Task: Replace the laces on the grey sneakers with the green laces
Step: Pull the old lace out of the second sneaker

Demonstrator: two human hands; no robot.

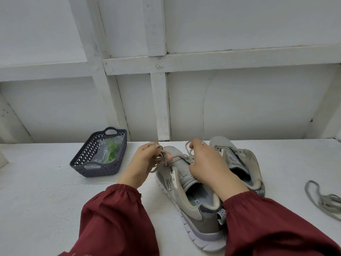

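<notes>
Head view, the only one. Two grey sneakers stand side by side on the white worktop (46, 200), heels toward the person, which puts the eyelet rows within easy reach. The left hand (145, 159) is curled round a bunched length of old grey lace (160, 160), gathered up, I judge, so the slack does not snag while the rest comes out. The right hand (208, 163) lies over the tongue of the near sneaker (195, 215), its fingers bent and pinching a loop of the same lace just above the eyelets; its weight probably steadies the shoe against the pull. The far sneaker (238, 157) shows bare eyelets, and a loose grey lace (323, 198) lies well apart at the right edge, likely its own, set out of the way. The green laces (110, 152) sit in a clear bag inside the dark basket (114, 170) to the left, untouched, near the left hand for the next stage. Judgement: unlacing of the second shoe is part done; no relacing has begun.
</notes>
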